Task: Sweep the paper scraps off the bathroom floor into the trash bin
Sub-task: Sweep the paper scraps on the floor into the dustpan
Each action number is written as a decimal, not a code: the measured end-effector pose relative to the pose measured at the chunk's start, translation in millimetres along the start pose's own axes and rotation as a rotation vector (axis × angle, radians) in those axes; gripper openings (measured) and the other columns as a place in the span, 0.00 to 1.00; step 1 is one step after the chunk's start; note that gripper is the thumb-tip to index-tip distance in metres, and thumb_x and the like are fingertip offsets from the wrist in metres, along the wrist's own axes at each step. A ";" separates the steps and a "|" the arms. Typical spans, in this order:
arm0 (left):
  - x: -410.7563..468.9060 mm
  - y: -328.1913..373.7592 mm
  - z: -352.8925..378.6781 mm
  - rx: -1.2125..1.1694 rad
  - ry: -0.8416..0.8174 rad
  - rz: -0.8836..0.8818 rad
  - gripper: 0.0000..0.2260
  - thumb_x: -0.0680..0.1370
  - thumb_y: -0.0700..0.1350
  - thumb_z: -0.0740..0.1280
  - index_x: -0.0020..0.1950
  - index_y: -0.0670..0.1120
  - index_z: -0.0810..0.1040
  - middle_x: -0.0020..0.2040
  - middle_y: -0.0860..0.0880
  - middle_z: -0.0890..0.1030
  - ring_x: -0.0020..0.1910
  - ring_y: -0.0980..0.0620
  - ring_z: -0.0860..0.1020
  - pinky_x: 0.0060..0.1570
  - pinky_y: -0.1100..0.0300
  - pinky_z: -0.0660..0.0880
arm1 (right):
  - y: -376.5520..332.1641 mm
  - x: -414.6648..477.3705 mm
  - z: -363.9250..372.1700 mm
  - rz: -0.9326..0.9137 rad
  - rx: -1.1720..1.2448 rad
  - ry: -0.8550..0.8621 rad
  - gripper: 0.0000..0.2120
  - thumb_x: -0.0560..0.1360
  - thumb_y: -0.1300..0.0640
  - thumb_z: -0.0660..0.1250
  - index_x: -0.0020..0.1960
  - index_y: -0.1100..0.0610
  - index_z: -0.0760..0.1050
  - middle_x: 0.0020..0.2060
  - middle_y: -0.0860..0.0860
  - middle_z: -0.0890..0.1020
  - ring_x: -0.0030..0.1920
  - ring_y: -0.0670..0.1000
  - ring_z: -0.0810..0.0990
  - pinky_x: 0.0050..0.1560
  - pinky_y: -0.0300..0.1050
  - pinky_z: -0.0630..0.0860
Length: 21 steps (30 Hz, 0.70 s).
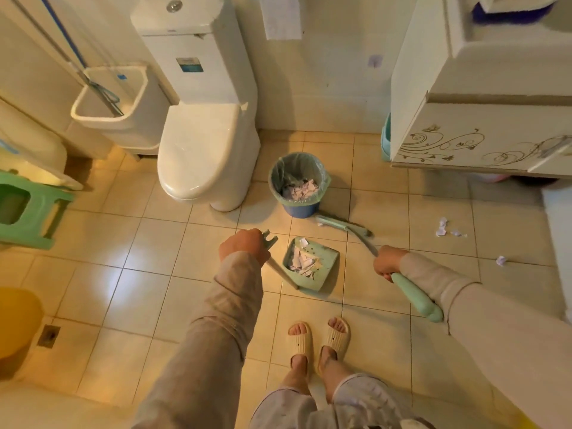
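My left hand [243,247] grips the top of the handle of a green dustpan [326,267], whose pan rests on the tiled floor and holds several torn paper scraps [301,262]. My right hand [388,263] is closed around the green handle of a broom [414,294]; its head [340,226] lies on the floor just beside the bin. The blue trash bin [301,210], lined with a clear bag, stands beyond the dustpan and has paper in it. Loose scraps [442,228] lie on the floor to the right, with another scrap [500,260] further right.
A white toilet [201,150] stands left of the bin, a mop sink [108,97] behind it. A green stool [28,209] and a yellow bucket [15,320] are at the left. A vanity cabinet [479,119] overhangs the right. My feet in slippers [318,339] are below the dustpan.
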<state>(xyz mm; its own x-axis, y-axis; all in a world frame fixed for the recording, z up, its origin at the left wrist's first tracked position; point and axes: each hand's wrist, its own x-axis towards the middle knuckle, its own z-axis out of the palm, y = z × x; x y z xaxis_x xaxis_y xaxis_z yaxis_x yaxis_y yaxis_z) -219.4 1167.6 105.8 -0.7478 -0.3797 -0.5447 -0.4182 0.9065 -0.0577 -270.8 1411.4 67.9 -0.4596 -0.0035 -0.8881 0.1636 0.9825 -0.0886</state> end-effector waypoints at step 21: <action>-6.4 1.3 5.2 -0.023 0.024 0.013 0.13 0.74 0.50 0.68 0.57 0.47 0.79 0.53 0.47 0.82 0.52 0.47 0.80 0.51 0.57 0.75 | 44.4 -37.0 0.2 0.031 0.193 -0.118 0.11 0.74 0.68 0.56 0.34 0.60 0.64 0.09 0.47 0.67 0.10 0.43 0.64 0.18 0.27 0.62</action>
<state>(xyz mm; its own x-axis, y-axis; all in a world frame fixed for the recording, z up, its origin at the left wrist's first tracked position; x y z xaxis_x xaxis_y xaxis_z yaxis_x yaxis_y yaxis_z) -212.5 1172.2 104.9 -0.7653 -0.3723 -0.5251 -0.4199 0.9070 -0.0311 -246.3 1455.1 96.8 -0.3481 -0.0068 -0.9374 0.3450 0.9289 -0.1348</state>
